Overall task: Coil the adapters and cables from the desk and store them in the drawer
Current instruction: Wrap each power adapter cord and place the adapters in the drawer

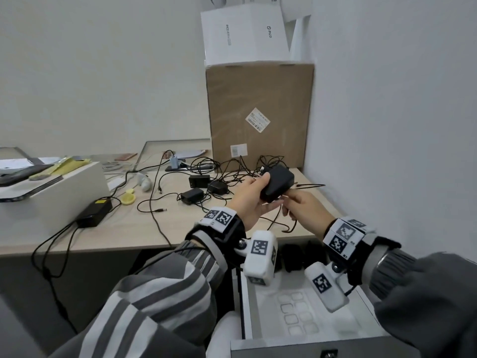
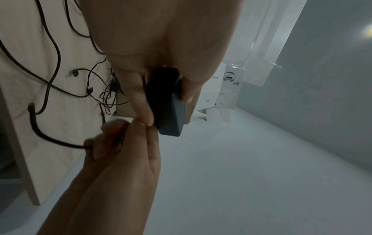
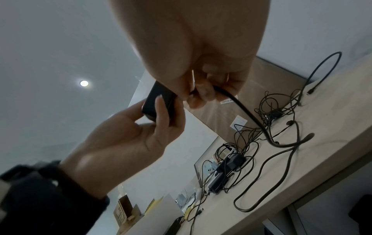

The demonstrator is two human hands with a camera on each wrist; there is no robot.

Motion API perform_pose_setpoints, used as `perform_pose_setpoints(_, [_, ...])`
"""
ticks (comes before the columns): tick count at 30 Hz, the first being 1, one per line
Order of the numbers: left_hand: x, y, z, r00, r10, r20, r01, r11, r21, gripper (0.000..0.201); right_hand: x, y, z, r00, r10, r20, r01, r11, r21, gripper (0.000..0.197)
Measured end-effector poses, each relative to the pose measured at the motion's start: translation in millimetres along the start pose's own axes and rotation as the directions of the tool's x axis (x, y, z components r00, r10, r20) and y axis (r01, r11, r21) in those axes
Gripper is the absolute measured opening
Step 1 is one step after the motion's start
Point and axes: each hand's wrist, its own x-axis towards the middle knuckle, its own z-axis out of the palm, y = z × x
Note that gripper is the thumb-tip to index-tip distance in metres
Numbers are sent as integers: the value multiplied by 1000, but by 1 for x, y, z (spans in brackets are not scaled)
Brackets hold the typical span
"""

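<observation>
Above the worktop (image 1: 108, 236) edge, the left hand (image 1: 251, 200) grips a black adapter (image 1: 277, 183), fingers curled round its body. Right hand (image 1: 305, 209), just beside it, pinches the adapter's cable (image 3: 247, 111). Further adapters and tangled cables (image 1: 219, 174) lie on the worktop. Below stands the open drawer (image 1: 304, 321).

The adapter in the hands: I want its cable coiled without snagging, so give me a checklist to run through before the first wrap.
1. Left hand grips adapter: ok.
2. Right hand pinches cable close to the adapter: ok.
3. Cable free of the tangle on the desk: cannot tell.
4. Cable's far plug located: cannot tell.
5. Drawer open below the hands: ok.
6. Bare drawer floor for the coil: ok.
</observation>
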Motion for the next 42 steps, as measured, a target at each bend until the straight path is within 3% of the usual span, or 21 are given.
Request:
perform_pose_setpoints(5, [-1, -3, 10, 1000, -3, -15, 5, 995, 101, 34, -4, -3, 12, 993, 33, 114, -22, 995, -96, 17])
perform_pose_setpoints(10, [-4, -2, 7, 999, -43, -13, 45, 961, 273, 24, -4, 5, 12, 993, 64, 98, -40, 973, -229, 23])
perform_pose_setpoints(14, [-7, -4, 6, 999, -35, 8, 30, 936, 351, 23, -7, 3, 11, 998, 33, 52, -27, 992, -124, 19])
perform_pose_setpoints(16, [-7, -5, 5, 1000, 14, -1, -13, 946, 323, 20, -7, 1, 10, 998, 35, 50, -31, 996, -83, 19])
perform_pose_setpoints(19, [-3, -3, 2, 989, 109, -103, -75, 954, 289, 32, -8, -2, 6, 998, 22, 52, -17, 996, -93, 17])
perform_pose_setpoints(22, [2, 2, -8, 968, 155, -196, -113, 971, 211, 29, -12, 0, -2, 996, 0, 94, 13, 990, -142, 17])
perform_pose_setpoints(25, [3, 4, -20, 930, 264, -256, -164, 921, 353, 25, -18, 2, -8, 988, -34, 152, 65, 976, -205, 16])
perform_pose_setpoints(29, [-1, -3, -24, 959, 252, -134, -163, 868, 469, 19, -13, -4, -19, 993, -62, 105, 89, 957, -275, 18])
perform_pose_setpoints(34, [-7, -6, -21, 993, 70, 92, -111, 801, 588, 28, 1, -17, -41, 994, -87, 62, 103, 934, -341, 11])
perform_pose_setpoints(37, [-11, -4, -20, 977, -78, 197, -50, 818, 573, 32, 6, -25, -52, 989, -99, 110, 131, 930, -344, 8])
perform_pose_setpoints(42, [-20, 0, -18, 912, -237, 334, -6, 808, 589, 35, 12, -36, -66, 974, -122, 191, 175, 939, -297, 13])
